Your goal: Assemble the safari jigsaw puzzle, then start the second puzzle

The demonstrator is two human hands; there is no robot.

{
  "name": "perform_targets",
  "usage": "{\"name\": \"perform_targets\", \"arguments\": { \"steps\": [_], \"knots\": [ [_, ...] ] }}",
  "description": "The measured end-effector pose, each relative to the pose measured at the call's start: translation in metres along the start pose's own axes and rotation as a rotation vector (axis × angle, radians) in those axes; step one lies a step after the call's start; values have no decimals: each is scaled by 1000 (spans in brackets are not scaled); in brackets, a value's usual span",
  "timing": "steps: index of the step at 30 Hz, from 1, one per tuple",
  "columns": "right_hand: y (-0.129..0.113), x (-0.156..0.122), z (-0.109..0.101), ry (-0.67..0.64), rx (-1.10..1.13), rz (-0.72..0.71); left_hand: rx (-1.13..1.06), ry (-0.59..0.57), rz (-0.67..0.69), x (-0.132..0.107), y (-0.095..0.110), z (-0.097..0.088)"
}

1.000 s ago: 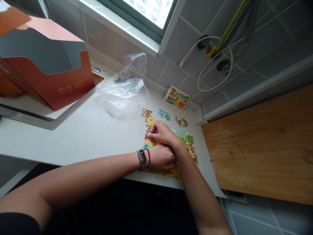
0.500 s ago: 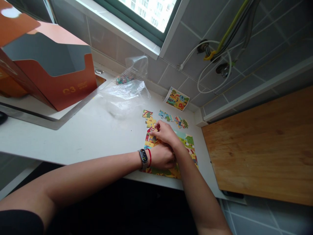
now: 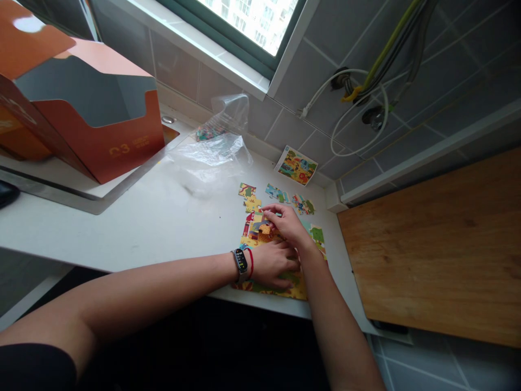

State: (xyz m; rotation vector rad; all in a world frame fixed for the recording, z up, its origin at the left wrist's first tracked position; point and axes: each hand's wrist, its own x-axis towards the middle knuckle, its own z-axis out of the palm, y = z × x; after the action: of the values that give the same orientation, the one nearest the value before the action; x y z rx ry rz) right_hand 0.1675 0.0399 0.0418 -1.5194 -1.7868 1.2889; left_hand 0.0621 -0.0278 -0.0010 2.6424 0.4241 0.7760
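Observation:
A brightly coloured jigsaw puzzle (image 3: pixel 299 291) lies on the white counter, partly hidden beneath my hands. My left hand (image 3: pixel 277 264), with a watch and a red cord at the wrist, lies flat on its lower part, fingers spread. Crossing above it, my right hand (image 3: pixel 288 224) pinches the corner of a puzzle piece (image 3: pixel 257 224) over the puzzle's upper left part. How far that piece sits above the others I cannot tell. Just beyond are a yellow loose piece (image 3: pixel 252 203), another loose piece (image 3: pixel 247 190), a blue joined cluster (image 3: pixel 277 193) and a further cluster (image 3: pixel 303 204).
A picture card (image 3: pixel 297 165) leans by the tiled wall. Clear plastic bags (image 3: pixel 220 155), one with colourful bits inside, lie farther left. An open orange box (image 3: pixel 122 144) stands at the left. On the right is a wooden board (image 3: pixel 435 244); cables (image 3: pixel 382 60) hang from the wall.
My left hand's fingers have spread out from a curled pose. My right hand has shifted slightly right, showing more of the puzzle's upper left. The view has moved a little.

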Motion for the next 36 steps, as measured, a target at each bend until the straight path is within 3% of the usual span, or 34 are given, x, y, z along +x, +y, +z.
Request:
{"name": "perform_targets", "arguments": {
  "steps": [4,9,12,18,27,33,36],
  "knots": [
    [-1,-3,10,-167,13,-11,-15,-38,89,-1,0,1],
    [1,0,17,-85,-304,-197,-71,-82,141,-2,-1,-2],
    [4,-2,16,-53,-378,-272,-110,-122,125,-2,-1,-3],
    [6,-19,12,-147,-417,-400,-201,-200,15,-5,-1,4],
    [14,-21,2,-195,-578,-393,-209,-169,21,-6,-4,7],
    [17,-23,3,-114,-577,-435,-185,-178,38,-5,-6,9],
    [25,-41,-4,93,-493,-468,-151,-167,52,-4,-5,7]
  ]
}}
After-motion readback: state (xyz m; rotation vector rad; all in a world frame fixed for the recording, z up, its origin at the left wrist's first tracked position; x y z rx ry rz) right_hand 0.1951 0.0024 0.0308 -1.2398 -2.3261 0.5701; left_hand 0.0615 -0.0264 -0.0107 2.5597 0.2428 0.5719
